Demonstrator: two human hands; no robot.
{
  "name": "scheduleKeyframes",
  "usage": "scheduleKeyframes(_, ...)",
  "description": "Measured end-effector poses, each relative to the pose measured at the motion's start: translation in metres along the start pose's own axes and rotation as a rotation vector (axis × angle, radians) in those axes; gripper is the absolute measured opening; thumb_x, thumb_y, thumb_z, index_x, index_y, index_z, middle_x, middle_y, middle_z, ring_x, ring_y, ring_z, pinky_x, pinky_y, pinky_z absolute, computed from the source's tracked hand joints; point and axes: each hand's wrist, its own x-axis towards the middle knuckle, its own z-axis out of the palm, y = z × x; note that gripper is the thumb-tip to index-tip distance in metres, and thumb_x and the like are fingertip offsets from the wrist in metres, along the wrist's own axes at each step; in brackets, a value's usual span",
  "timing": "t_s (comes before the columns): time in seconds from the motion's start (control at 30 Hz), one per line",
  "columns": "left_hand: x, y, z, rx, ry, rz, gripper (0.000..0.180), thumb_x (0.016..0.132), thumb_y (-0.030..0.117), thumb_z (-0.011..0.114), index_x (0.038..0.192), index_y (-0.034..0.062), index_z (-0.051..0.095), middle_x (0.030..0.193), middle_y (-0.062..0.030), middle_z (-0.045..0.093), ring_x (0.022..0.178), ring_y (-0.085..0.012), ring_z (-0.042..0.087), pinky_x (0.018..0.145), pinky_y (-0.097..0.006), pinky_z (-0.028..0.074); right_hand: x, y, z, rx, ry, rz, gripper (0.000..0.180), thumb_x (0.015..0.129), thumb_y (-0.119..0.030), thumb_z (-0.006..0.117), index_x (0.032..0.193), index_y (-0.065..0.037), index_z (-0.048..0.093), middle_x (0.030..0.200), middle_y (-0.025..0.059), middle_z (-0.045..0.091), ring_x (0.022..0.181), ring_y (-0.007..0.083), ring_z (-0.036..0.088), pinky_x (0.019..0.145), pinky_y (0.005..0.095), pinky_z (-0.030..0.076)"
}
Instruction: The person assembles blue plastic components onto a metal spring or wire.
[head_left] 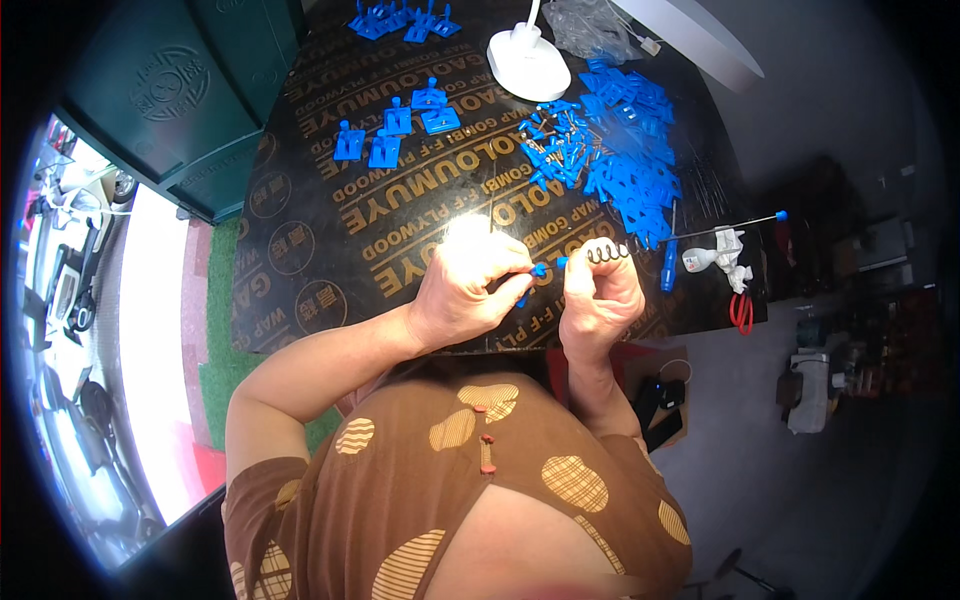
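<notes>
Close together above the table's near edge, both my hands work at small blue plastic parts. My left hand point(468, 287) pinches a small blue piece point(540, 270) between thumb and fingertips; part of it is hidden by the fingers. In my right hand point(603, 305), closed, is a second small blue piece point(562, 263), held facing the first with a narrow gap. A dark coil point(607, 254) crosses the right fingers. From beside it a thin rod with a blue tip point(781, 215) stretches right; whether they join, I cannot tell.
The dark printed plywood table point(400, 230) carries a pile of flat blue parts point(635, 140), small blue pegs point(555, 145), and several upright blue assemblies point(390, 135). Around them are a white lamp base point(527, 65), a clear bag point(595, 30), a blue-handled screwdriver point(669, 265) and a white bottle point(697, 260).
</notes>
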Motion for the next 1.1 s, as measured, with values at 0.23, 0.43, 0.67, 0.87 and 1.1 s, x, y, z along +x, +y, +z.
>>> scheduleKeyframes(0.23,-0.0012,-0.0014,0.0008,0.026,0.000,0.008,0.009,0.069,0.002,0.073,0.075,0.0045,0.067,0.074,-0.0068,0.066,0.065,-0.0222,0.060,0.063,-0.033,0.044,-0.0005,0.0004,0.0000,-0.004,0.002,0.028,0.011,0.082,0.010,0.059,0.083,-0.001,0.056,0.084,0.0016,0.058,0.071,0.0044,0.049,0.063,0.0181,0.040)
scheduleKeyframes(0.43,-0.0006,-0.0021,0.0016,0.026,0.019,0.020,0.009,0.069,0.002,0.073,0.075,0.0046,0.067,0.074,-0.0069,0.066,0.065,-0.0224,0.059,0.063,-0.033,0.044,-0.0005,0.0011,-0.0006,-0.022,-0.015,0.020,0.013,0.082,0.011,0.058,0.082,-0.001,0.056,0.082,0.0010,0.056,0.070,0.0044,0.048,0.062,0.0180,0.039)
scheduleKeyframes(0.67,-0.0020,-0.0031,0.0020,0.013,0.021,0.016,0.010,0.068,0.001,0.073,0.075,0.0042,0.067,0.075,-0.0071,0.066,0.065,-0.0228,0.060,0.062,-0.033,0.045,0.0012,-0.0007,-0.0034,-0.105,-0.075,0.007,0.014,0.081,0.013,0.058,0.081,-0.001,0.055,0.081,0.0010,0.056,0.070,0.0040,0.047,0.061,0.0180,0.039)
scheduleKeyframes(0.87,-0.0014,-0.0009,0.0012,0.017,0.032,0.026,0.011,0.068,0.000,0.073,0.077,0.0033,0.068,0.076,-0.0082,0.067,0.066,-0.0234,0.063,0.062,-0.033,0.047,0.0008,0.0005,-0.0046,-0.071,-0.101,0.003,0.016,0.081,0.014,0.058,0.083,-0.001,0.056,0.084,0.0012,0.056,0.071,0.0042,0.048,0.062,0.0181,0.040)
scheduleKeyframes(1.1,-0.0014,-0.0006,0.0008,0.043,0.027,0.037,0.010,0.068,0.000,0.072,0.077,0.0025,0.068,0.077,-0.0090,0.068,0.067,-0.0238,0.063,0.062,-0.033,0.048,0.0001,0.0021,-0.0070,-0.127,-0.115,0.002,0.015,0.081,0.014,0.058,0.085,0.000,0.056,0.084,0.0015,0.056,0.072,0.0048,0.049,0.063,0.0187,0.041)
